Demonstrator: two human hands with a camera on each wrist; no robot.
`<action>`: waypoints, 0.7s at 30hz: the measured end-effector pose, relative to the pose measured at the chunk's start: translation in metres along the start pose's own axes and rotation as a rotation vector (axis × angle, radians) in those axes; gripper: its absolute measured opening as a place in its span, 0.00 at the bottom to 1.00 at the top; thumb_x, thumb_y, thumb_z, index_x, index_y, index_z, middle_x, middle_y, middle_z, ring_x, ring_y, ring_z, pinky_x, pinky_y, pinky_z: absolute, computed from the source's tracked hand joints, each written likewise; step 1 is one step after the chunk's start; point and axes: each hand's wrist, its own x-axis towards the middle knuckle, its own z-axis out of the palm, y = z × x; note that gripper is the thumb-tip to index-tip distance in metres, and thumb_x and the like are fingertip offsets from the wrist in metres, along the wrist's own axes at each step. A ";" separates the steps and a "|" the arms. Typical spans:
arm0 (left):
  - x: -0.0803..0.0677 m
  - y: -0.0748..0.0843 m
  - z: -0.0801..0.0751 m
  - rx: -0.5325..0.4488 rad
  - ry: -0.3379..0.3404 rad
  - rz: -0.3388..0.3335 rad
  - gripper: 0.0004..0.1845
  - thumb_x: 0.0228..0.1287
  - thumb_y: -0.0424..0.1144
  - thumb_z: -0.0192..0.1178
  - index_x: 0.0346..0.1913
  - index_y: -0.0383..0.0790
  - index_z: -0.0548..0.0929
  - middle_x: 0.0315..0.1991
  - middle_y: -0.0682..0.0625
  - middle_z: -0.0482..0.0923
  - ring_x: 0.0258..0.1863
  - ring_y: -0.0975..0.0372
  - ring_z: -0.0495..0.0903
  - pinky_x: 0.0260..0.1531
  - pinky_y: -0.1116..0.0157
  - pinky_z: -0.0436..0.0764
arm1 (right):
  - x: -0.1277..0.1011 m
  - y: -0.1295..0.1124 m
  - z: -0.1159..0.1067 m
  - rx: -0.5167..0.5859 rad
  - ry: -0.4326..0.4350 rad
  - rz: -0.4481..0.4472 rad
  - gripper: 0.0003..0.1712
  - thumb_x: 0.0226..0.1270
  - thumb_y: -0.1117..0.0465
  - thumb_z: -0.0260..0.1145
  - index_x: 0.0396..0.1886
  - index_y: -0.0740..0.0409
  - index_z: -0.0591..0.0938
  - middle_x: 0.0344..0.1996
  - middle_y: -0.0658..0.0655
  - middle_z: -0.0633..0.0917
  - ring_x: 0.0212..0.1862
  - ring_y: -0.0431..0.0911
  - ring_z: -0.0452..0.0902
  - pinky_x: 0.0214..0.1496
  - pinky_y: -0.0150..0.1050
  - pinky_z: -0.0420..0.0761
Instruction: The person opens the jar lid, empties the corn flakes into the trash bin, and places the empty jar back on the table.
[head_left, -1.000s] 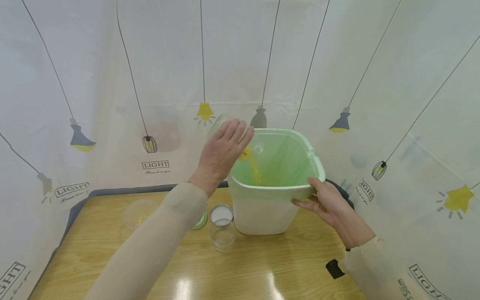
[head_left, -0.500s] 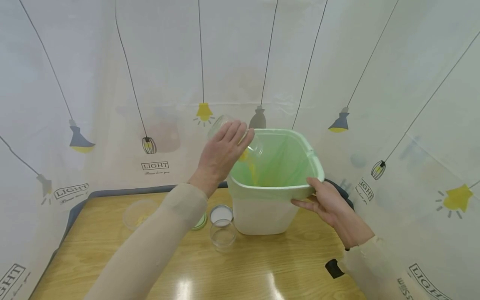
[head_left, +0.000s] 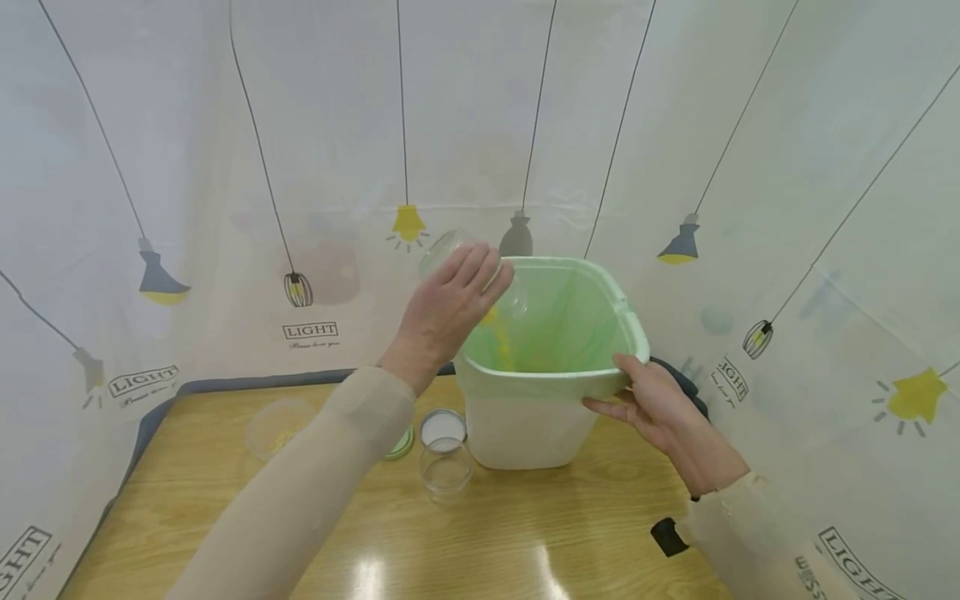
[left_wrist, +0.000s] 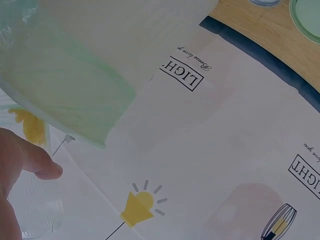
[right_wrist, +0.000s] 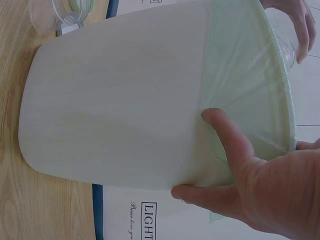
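A white waste bin (head_left: 532, 429) stands on the wooden table, with a light green bin liner (head_left: 551, 382) folded over its rim. My left hand (head_left: 450, 300) holds a clear jar (head_left: 444, 250) tilted mouth-down over the bin's left side. Yellow stuff (left_wrist: 32, 129) shows inside the jar in the left wrist view, and a yellow stream (head_left: 504, 342) falls from it into the bin. At the bin's near right corner, my right hand (head_left: 652, 404) grips the liner-covered rim, thumb on top and fingers beneath. Most of the jar's middle is hidden behind the left hand.
Left of the bin stand a clear cup-like container (head_left: 446, 477), a silver-rimmed lid (head_left: 442, 427) and a green lid (head_left: 401, 443). A clear bowl (head_left: 262, 433) with yellow bits sits further left, partly behind my sleeve. A printed curtain (head_left: 322, 167) surrounds the table.
The left hand and jar have shifted slightly to the right. Yellow stuff keeps falling, in a thinner stream than before. The right hand and bin have stayed put.
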 end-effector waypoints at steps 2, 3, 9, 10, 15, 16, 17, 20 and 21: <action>0.000 0.000 0.000 0.004 0.006 0.007 0.32 0.54 0.27 0.59 0.65 0.45 0.67 0.60 0.47 0.69 0.62 0.55 0.67 0.71 0.61 0.63 | 0.000 0.000 0.000 0.001 0.000 0.001 0.34 0.80 0.52 0.38 0.78 0.56 0.42 0.74 0.67 0.48 0.74 0.62 0.53 0.64 0.50 0.77; 0.000 0.000 0.000 0.003 0.007 0.009 0.32 0.54 0.26 0.59 0.64 0.44 0.67 0.60 0.47 0.69 0.62 0.55 0.67 0.71 0.61 0.63 | 0.000 0.000 0.000 0.004 0.000 0.002 0.34 0.80 0.52 0.38 0.78 0.56 0.41 0.74 0.67 0.47 0.74 0.62 0.53 0.64 0.50 0.77; 0.001 0.001 0.000 0.017 0.014 0.025 0.32 0.54 0.27 0.58 0.65 0.44 0.67 0.60 0.47 0.69 0.63 0.55 0.67 0.71 0.61 0.63 | 0.000 0.000 0.000 0.016 0.004 0.010 0.34 0.80 0.53 0.38 0.78 0.57 0.41 0.74 0.68 0.46 0.74 0.63 0.52 0.64 0.49 0.77; 0.000 0.001 0.000 0.024 0.011 0.026 0.33 0.53 0.27 0.58 0.65 0.44 0.67 0.60 0.47 0.69 0.63 0.55 0.67 0.71 0.61 0.62 | 0.000 0.000 -0.001 0.017 0.003 0.011 0.34 0.80 0.53 0.37 0.78 0.57 0.41 0.74 0.68 0.46 0.74 0.63 0.52 0.64 0.49 0.77; 0.000 0.000 -0.002 0.054 -0.009 0.045 0.34 0.53 0.28 0.59 0.66 0.44 0.65 0.62 0.46 0.68 0.64 0.55 0.66 0.72 0.61 0.61 | 0.000 0.001 -0.001 0.019 0.001 0.011 0.34 0.80 0.53 0.37 0.78 0.58 0.41 0.74 0.68 0.45 0.74 0.63 0.51 0.64 0.49 0.77; 0.000 0.000 -0.002 0.052 -0.009 0.042 0.35 0.53 0.28 0.60 0.66 0.44 0.66 0.63 0.46 0.68 0.65 0.55 0.66 0.72 0.61 0.61 | 0.000 0.001 -0.001 0.016 0.000 0.011 0.34 0.80 0.53 0.37 0.78 0.58 0.41 0.74 0.68 0.46 0.74 0.63 0.51 0.64 0.49 0.77; 0.000 -0.001 -0.002 0.051 -0.011 0.040 0.35 0.53 0.28 0.60 0.66 0.45 0.66 0.63 0.46 0.68 0.65 0.55 0.66 0.72 0.61 0.61 | -0.001 0.000 -0.001 0.014 0.000 0.010 0.34 0.80 0.53 0.37 0.78 0.58 0.41 0.74 0.68 0.46 0.74 0.63 0.52 0.64 0.49 0.77; 0.001 -0.001 -0.002 0.057 -0.012 0.049 0.34 0.53 0.28 0.61 0.66 0.45 0.66 0.63 0.47 0.68 0.65 0.55 0.66 0.72 0.61 0.61 | -0.001 0.000 0.000 0.003 -0.002 0.003 0.34 0.80 0.52 0.38 0.78 0.58 0.42 0.73 0.67 0.48 0.74 0.63 0.53 0.64 0.49 0.78; 0.001 -0.001 -0.002 0.057 -0.011 0.054 0.34 0.54 0.29 0.61 0.66 0.45 0.66 0.63 0.47 0.68 0.65 0.55 0.66 0.72 0.61 0.61 | -0.001 -0.001 0.000 -0.001 -0.002 0.001 0.33 0.80 0.53 0.38 0.78 0.58 0.42 0.73 0.67 0.48 0.74 0.62 0.53 0.63 0.49 0.78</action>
